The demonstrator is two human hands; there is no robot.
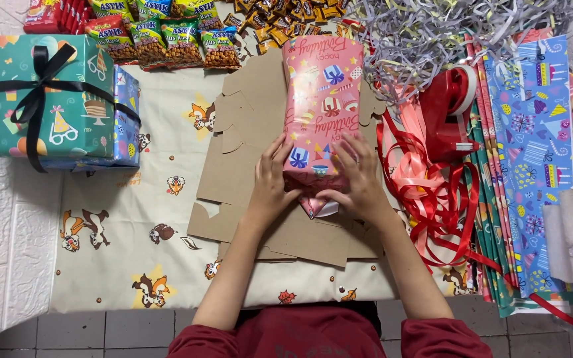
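Wrapped box: a long pink box wrapped in birthday-print paper (pixel 321 106) lies lengthwise on the flat brown cardboard cut-outs (pixel 247 166), its far end pointing away from the person and its near end between the two hands.
Left hand: the left hand (pixel 270 182) presses against the near left side of the pink box, fingers curled onto the paper, thumb toward the loose folded flap at the end.
Right hand: the right hand (pixel 359 179) lies on the near right corner of the box, fingers spread over the top and bent down onto the same flap; both hands are closed on the paper, pinching it against the box.
Flap: the paper end below the hands is crumpled into a small point, not flat.
Underlay: a cream cloth with cartoon squirrels (pixel 127 232) covers the floor beneath the cardboard.
Left of hands: a teal wrapped gift with a black ribbon bow (pixel 51 99) sits well apart.
Right of hands: a red tape dispenser (pixel 449 113) sits near the box, with loose red ribbon (pixel 439 199) just beside the right wrist and sheets of blue gift paper (pixel 532 146) beyond.
Far edge: green snack packets (pixel 167 40) and shredded grey paper strips (pixel 432 33).
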